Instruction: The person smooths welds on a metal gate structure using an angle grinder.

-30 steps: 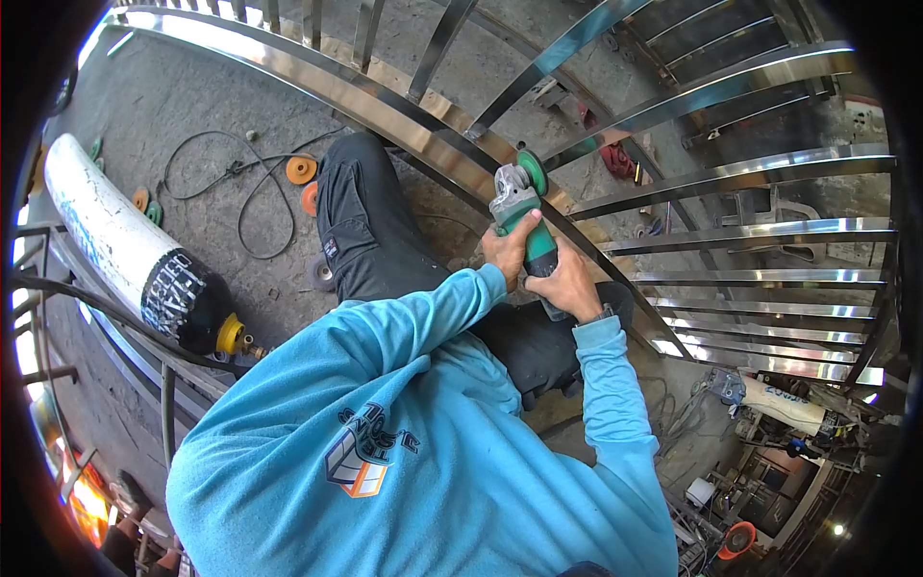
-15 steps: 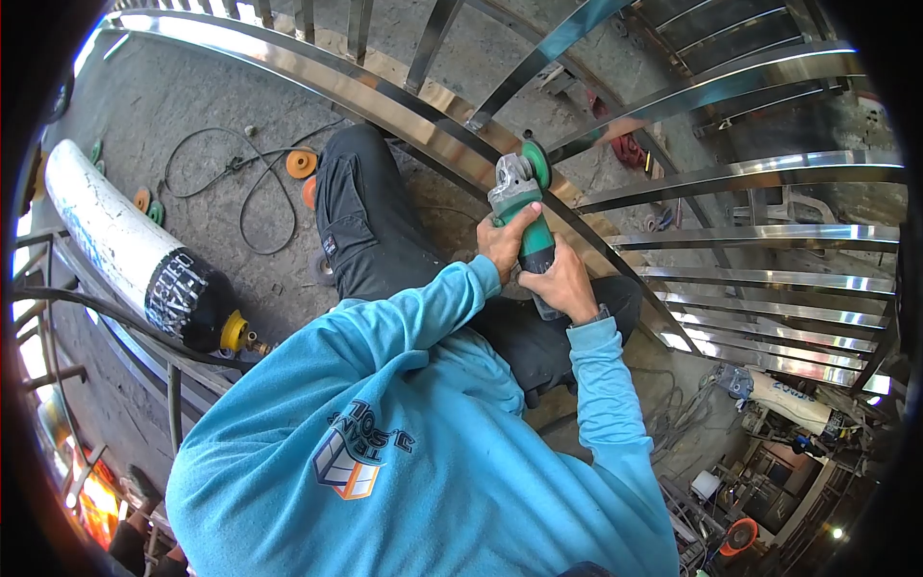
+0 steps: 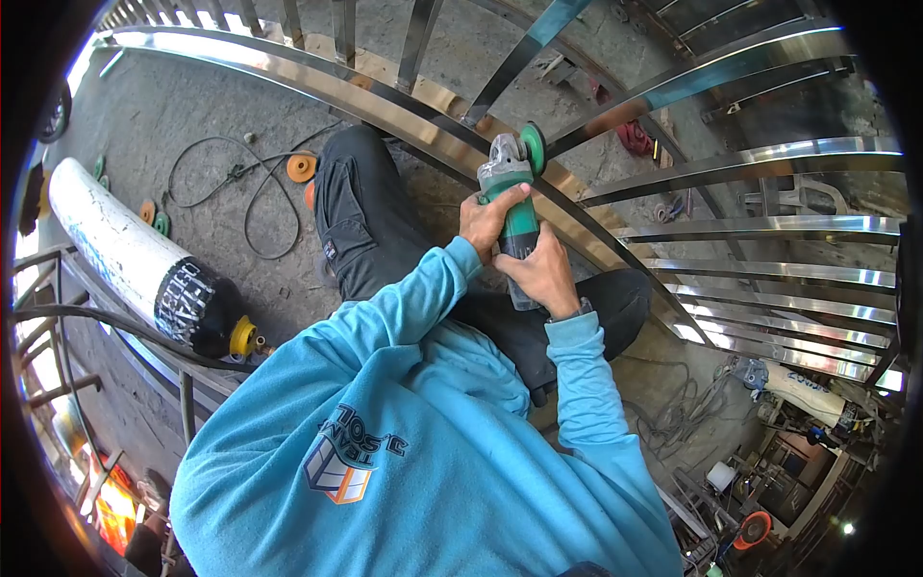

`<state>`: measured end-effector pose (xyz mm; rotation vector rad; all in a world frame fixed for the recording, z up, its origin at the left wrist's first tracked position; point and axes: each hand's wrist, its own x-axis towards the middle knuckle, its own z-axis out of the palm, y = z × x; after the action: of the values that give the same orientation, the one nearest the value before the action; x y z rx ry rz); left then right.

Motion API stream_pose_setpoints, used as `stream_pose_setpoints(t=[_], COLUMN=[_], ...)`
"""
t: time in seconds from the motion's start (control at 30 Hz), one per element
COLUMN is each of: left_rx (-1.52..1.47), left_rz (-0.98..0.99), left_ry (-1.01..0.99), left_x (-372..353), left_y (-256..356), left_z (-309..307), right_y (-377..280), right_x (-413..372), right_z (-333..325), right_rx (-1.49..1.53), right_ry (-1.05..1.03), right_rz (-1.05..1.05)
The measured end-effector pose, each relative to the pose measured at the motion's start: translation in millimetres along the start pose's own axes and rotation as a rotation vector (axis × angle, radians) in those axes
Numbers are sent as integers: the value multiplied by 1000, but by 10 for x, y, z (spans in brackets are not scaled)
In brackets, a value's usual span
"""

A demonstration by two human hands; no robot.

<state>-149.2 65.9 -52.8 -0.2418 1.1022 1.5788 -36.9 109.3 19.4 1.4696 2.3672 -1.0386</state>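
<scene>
A green angle grinder (image 3: 520,221) with a grey metal head is gripped in both hands over my lap. My left hand (image 3: 488,221) wraps the front of its body just behind the head, thumb laid across the top. Further back, my right hand (image 3: 544,272) closes round the dark rear part of the tool. The grinder's green disc (image 3: 534,148) faces away to the right and overlaps the long polished rail (image 3: 423,120) in this view. Shiny metal bars (image 3: 760,159) run off from this rail beyond the disc.
On the left lies a white and black gas cylinder (image 3: 125,236) with a yellow collar. An orange disc (image 3: 301,167) and a looped black cable (image 3: 245,188) are on the floor beside my leg. Another cylinder (image 3: 803,394) and a cluttered shelf are at lower right.
Both hands and the grinder have shifted slightly left and down in view, and the tool has turned a little. Its disc shows more of its face. The grip stays the same.
</scene>
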Motion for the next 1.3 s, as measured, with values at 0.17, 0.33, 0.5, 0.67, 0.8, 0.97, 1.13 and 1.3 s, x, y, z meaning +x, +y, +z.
stream_pose_setpoints(t=[0.17, 0.33, 0.5, 0.67, 0.8, 0.97, 1.13, 1.3], left_rx=[171, 352, 373, 338, 164, 10, -115, -57], left_rz=[-11, -22, -36, -54, -71, -123, -145, -118], left_ry=[-23, -36, -73, -139, -178, -161, -209, -228], left_x=[66, 93, 288, 353, 82, -285, -379, -265], left_y=[183, 381, 408, 461, 359, -77, -314, -255], left_z=[-85, -150, -247, -275, -274, -440, -572, -541], right_y=[-86, -210, -320, -264, -331, -305, -245, -217], right_x=[25, 28, 59, 149, -49, -499, -658, -586], right_z=[141, 264, 329, 436, 233, 144, 152, 156], right_rx=[122, 165, 215, 225, 72, -42, -60, -35], right_ry=[34, 70, 112, 153, 102, 32, -37, -29], right_rz=[24, 51, 84, 36, 10, -6, -1, -4])
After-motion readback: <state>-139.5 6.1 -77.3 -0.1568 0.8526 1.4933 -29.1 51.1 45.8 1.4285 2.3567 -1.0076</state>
